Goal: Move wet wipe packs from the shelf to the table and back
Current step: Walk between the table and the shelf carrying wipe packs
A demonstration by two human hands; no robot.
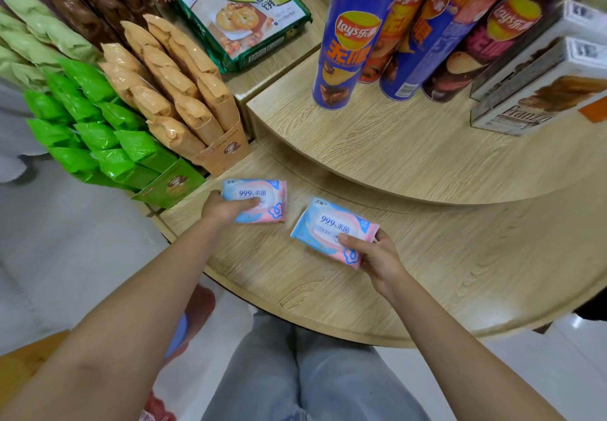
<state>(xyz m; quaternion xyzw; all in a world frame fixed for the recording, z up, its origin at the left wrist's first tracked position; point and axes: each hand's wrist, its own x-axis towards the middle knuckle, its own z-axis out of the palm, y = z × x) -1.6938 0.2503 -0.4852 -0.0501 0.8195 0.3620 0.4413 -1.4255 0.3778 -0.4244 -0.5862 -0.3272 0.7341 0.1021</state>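
Note:
Two pink-and-blue wet wipe packs lie flat on the lowest wooden tier [460, 256] of a rounded display stand. My left hand [226, 208] grips the left wet wipe pack [259, 194] at its near left edge, thumb on top. My right hand [377, 254] holds the right wet wipe pack [331, 226] at its near right corner, thumb pressed on the top face. Both packs rest on the wood, about a hand's width apart.
Green snack packets [98, 138] and orange snack packets [174, 92] stand in display boxes at the left. On the upper tier [394, 151] stand several Lay's chip tubes [348, 46] and white biscuit boxes [542, 92]. A green biscuit pack [243, 16] lies behind.

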